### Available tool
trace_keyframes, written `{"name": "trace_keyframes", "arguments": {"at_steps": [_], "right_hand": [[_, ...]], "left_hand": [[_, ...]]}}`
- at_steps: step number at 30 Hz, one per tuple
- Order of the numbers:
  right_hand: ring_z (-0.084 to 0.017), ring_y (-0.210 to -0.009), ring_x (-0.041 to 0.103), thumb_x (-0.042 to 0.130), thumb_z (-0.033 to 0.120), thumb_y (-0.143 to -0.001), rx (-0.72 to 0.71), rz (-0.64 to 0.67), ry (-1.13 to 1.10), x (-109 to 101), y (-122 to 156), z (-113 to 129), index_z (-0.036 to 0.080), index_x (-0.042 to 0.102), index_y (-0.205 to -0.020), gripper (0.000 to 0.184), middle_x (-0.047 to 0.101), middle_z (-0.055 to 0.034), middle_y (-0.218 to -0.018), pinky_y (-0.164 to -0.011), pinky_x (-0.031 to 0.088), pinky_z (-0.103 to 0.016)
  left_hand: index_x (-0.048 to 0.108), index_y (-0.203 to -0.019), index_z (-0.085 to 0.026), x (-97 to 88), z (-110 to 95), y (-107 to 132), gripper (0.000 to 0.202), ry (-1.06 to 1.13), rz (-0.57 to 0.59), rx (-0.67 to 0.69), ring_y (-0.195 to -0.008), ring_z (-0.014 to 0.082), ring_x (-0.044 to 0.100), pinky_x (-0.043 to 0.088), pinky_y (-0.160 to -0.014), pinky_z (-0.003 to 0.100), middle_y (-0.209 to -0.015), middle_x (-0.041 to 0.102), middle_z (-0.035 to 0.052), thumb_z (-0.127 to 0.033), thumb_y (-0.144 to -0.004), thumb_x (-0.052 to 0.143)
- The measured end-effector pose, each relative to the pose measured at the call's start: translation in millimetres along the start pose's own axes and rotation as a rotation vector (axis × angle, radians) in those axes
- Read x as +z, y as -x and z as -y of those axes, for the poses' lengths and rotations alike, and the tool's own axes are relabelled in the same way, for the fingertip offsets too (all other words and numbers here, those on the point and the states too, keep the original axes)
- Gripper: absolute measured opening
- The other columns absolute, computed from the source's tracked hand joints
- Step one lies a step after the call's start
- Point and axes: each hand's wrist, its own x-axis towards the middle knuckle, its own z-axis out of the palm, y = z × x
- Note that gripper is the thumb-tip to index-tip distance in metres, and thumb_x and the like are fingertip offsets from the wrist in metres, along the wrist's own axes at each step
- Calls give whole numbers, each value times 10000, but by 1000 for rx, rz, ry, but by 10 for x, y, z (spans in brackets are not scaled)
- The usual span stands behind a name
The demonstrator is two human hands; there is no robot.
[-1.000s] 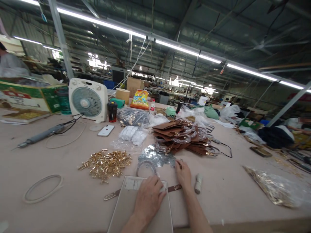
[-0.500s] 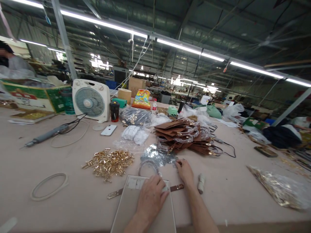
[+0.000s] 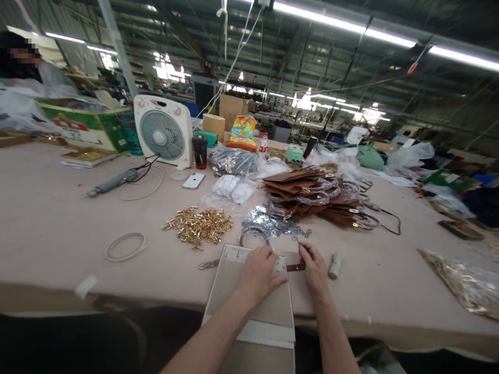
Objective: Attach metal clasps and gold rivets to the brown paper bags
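Observation:
A beige flat panel [image 3: 234, 291], perhaps a bag body, lies over the table's front edge. A ring-shaped handle [image 3: 249, 230] shows at its far end, and a brown strap [image 3: 210, 265] with metal fittings sticks out on both sides. My left hand [image 3: 257, 272] rests on top of the panel, thumb apart from the fingers. My right hand [image 3: 314, 262] is at the strap's right end with fingertips pinched together; what lies between them is too small to make out. Beyond the hands are a pile of thin silvery metal plates [image 3: 261, 221] and a heap of gold fittings [image 3: 205, 226].
Stacked brown bag pieces [image 3: 288, 187] with plastic-wrapped handles lie behind. A roll-like grey piece [image 3: 335, 265] is right of my hand. Leftward are a white ring [image 3: 125, 246], an electric screwdriver [image 3: 113, 182], a phone [image 3: 194, 181] and a fan [image 3: 163, 132]. A person [image 3: 23, 57] is far left.
My right hand has drawn back from the edge of the metal plates to the strap's right end. My left hand stays on the panel. The view has tilted down and turned left.

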Motion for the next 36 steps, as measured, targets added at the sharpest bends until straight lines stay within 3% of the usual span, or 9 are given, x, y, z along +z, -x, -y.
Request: {"name": "trace_keyframes", "arguments": {"at_steps": [3,7,14,21,30,36], "right_hand": [[-188,-695,576,692,529,-922,17,105,-117,88,308,114,197,713,-1122,388,643,-6,-755,-671,507,-295],[-217,-792,643,750,513,-896,25,217,-106,157,487,221,191,735,-1036,350,720,-57,-869,-706,529,-301],[-260,-878,698,779,530,-866,28,276,-72,176,470,258,197,773,-973,350,765,-79,-935,-795,556,-336],[-273,-898,704,724,606,-892,14,337,3,212,449,289,187,766,-989,432,774,-97,-957,-830,552,-354],[-263,-869,706,707,585,-907,-22,306,79,246,448,292,206,771,-1047,408,774,-89,-989,-829,561,-361],[-255,-902,689,689,511,-928,-134,282,164,252,404,245,215,766,-987,312,735,-85,-982,-848,546,-355]], "left_hand": [[701,-1130,-222,13,10,5,476,4,-21,0,-1120,294,560,491,-973,434,-1162,627,78,-504,-789,878],[705,-1116,-209,23,19,13,439,-5,-38,-2,-1098,287,566,497,-938,421,-1148,628,90,-535,-845,819],[714,-1055,-213,-2,2,7,366,11,-36,-6,-1074,278,573,495,-912,405,-1116,630,89,-537,-891,763],[712,-1093,-214,42,32,0,417,4,-33,1,-1089,287,568,499,-927,415,-1122,628,86,-507,-824,836],[717,-1093,-205,17,-3,3,387,-13,-26,-14,-1063,291,581,512,-904,430,-1117,633,82,-447,-819,841],[714,-1100,-219,20,2,-4,361,4,-32,-14,-1084,296,582,514,-918,430,-1133,628,83,-414,-822,837]]}}
